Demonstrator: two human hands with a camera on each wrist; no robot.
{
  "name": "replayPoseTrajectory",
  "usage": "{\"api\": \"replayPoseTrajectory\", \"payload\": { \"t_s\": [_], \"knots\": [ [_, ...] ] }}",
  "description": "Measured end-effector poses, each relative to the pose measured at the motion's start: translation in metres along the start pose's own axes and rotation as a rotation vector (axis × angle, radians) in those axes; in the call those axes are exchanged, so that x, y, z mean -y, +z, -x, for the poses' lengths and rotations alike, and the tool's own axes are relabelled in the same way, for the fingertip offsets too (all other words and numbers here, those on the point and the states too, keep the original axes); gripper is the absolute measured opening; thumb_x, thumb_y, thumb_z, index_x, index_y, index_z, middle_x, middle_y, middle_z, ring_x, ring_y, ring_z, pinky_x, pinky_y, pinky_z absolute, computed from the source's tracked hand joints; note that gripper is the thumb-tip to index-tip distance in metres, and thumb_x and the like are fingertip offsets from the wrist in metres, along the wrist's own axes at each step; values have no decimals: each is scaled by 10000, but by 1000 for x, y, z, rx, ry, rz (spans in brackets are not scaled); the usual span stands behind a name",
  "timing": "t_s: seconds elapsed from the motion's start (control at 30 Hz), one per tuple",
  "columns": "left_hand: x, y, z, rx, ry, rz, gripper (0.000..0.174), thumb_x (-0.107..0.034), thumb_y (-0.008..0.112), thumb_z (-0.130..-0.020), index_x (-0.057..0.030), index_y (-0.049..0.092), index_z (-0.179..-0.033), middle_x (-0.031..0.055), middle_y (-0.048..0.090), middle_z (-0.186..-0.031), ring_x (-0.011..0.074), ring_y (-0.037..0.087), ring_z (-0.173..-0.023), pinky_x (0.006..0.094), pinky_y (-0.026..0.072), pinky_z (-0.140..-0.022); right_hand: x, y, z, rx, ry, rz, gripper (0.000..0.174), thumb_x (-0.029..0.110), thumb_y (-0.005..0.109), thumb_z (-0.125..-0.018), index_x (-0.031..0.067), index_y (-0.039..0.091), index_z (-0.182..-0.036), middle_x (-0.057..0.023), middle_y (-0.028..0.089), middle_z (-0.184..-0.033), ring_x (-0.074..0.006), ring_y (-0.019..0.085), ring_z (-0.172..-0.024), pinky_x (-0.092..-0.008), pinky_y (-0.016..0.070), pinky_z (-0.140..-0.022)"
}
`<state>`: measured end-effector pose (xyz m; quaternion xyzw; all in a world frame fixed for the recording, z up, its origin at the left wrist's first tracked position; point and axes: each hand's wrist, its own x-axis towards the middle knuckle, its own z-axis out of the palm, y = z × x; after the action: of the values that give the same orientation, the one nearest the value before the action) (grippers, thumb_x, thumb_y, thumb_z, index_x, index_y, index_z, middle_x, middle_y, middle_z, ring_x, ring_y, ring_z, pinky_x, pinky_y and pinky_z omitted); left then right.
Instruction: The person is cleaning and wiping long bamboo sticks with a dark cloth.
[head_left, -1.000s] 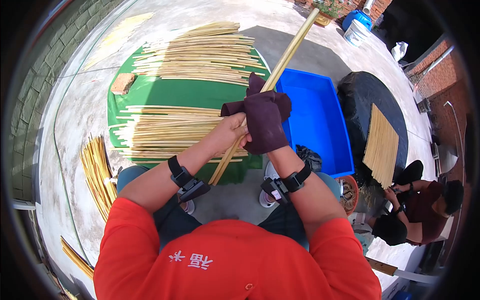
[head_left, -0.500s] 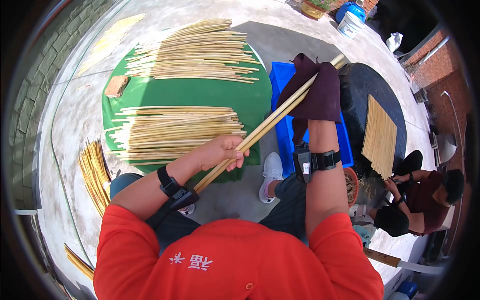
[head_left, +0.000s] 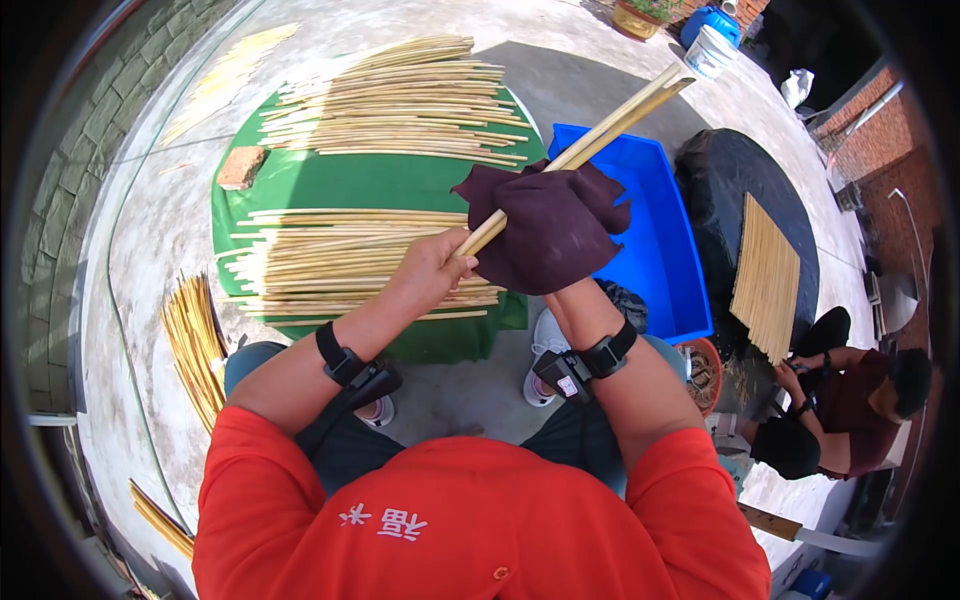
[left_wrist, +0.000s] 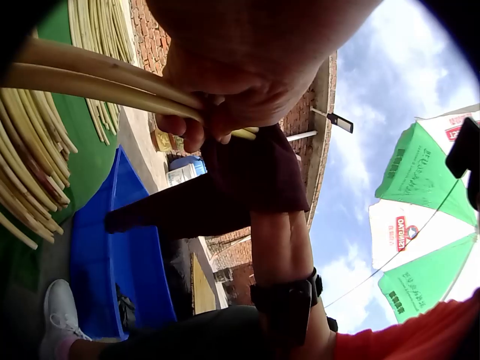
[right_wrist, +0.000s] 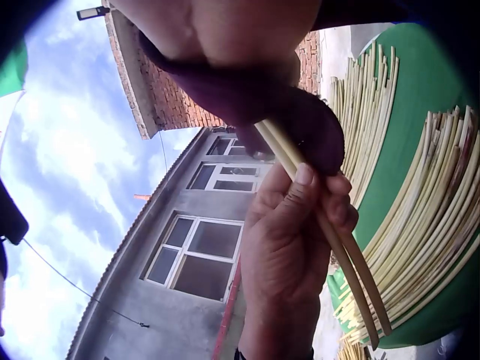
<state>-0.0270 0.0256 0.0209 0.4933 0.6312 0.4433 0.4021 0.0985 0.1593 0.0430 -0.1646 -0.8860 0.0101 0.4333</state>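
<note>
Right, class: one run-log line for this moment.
left hand: grips two pale yellow slender sticks; right hand: fingers hidden, dark purple cloth around sticks; more sticks: two groups, green cloth

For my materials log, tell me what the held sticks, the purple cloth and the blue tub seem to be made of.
Held sticks: apparently natural cane or reed, smooth-looking, judging by slight bends and uneven yellow tints.
Purple cloth: fabric, fibre unclear; matte, draping in soft folds.
Blue tub: probably plastic, smooth, with uniform colour.
</note>
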Motion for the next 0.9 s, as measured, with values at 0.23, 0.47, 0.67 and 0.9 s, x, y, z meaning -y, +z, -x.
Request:
{"api": "replayPoseTrajectory", "payload": {
  "t_s": [0.23, 0.47, 0.67, 0.9],
  "knots": [
    [3, 4, 0, 8, -30, 124, 161, -73, 503, -877, -23, 482, -1029, -5, 506, -659, 37, 380, -496, 187, 346, -474, 19, -26, -21, 182, -25, -127, 64, 81, 543, -622, 69, 482, -605, -109, 544, -639, -288, 559, -687, -361, 411, -686],
    [5, -5, 0, 73, -21, 388, 106, -119, 486, -898, -58, 400, -913, 20, 477, -644, 62, 432, -474, 193, 381, -465, 3, -10, -7, 63, -73, -159, 113, 43, 532, -648, 34, 595, -741, -118, 616, -753, -274, 587, -737, -348, 431, -736],
    [11, -5, -1, 65, -27, 463, 82, -114, 480, -900, -55, 427, -879, 36, 512, -657, 80, 479, -487, 198, 396, -468, 1, 2, 6, 19, 79, -178, 178, 86, 568, -657, 40, 637, -815, -118, 628, -772, -277, 597, -768, -389, 458, -707],
    [13, -4, 0, 31, -39, 404, 131, -157, 435, -924, -46, 474, -865, 32, 528, -666, 65, 463, -488, 194, 387, -468, -5, 9, 5, 38, 66, -221, 182, 119, 576, -649, 51, 639, -806, -111, 629, -765, -270, 601, -747, -379, 455, -696]
  ]
}}
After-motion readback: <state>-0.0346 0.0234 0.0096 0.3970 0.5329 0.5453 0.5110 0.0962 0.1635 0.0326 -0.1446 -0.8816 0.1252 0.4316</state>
